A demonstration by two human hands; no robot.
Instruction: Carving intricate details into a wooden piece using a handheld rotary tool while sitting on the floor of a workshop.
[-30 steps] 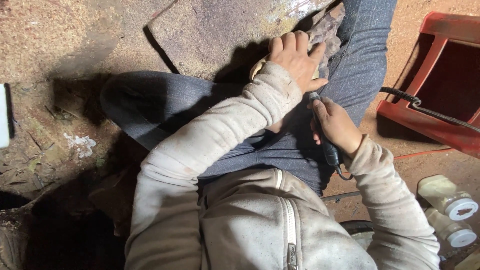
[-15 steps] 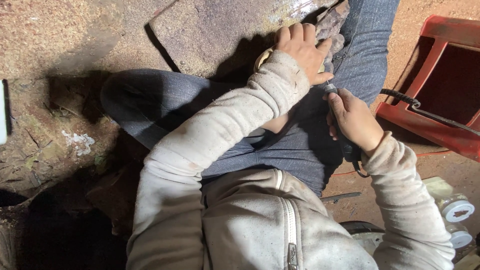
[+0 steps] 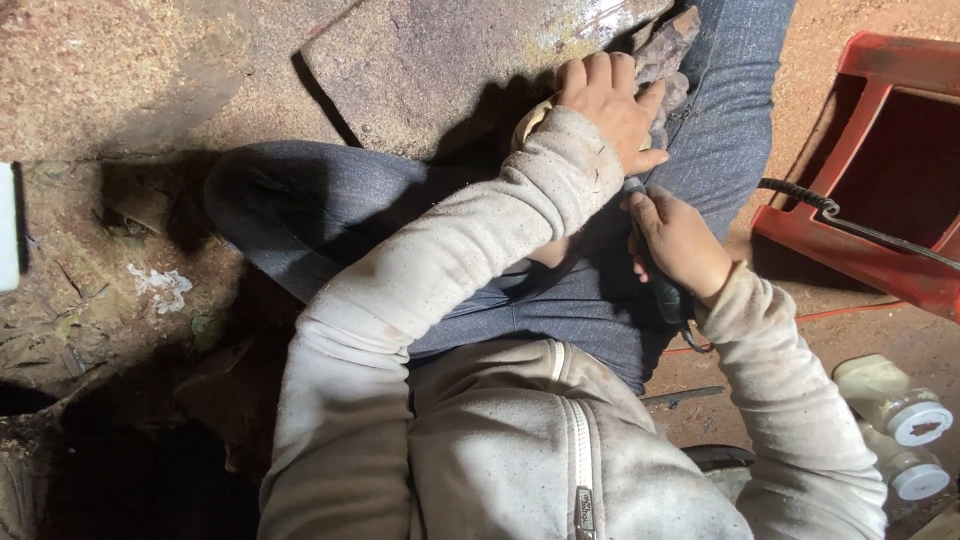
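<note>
Since a moment ago the right hand (image 3: 678, 240) has slid lower on the lap, its fingers wrapping a dark corded tool (image 3: 665, 292). The left hand (image 3: 608, 105) is pressing, fingers curled, on a rough grey stone piece (image 3: 665, 50) lying far on the knee. A red crate (image 3: 880, 170) is sitting at right.

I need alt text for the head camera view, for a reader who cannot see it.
A seated person in a dusty beige jacket presses the left hand on a rough grey-brown piece at the knee, while the right hand grips a dark corded tool. A red tray and white-capped bottles lie nearby.
</note>
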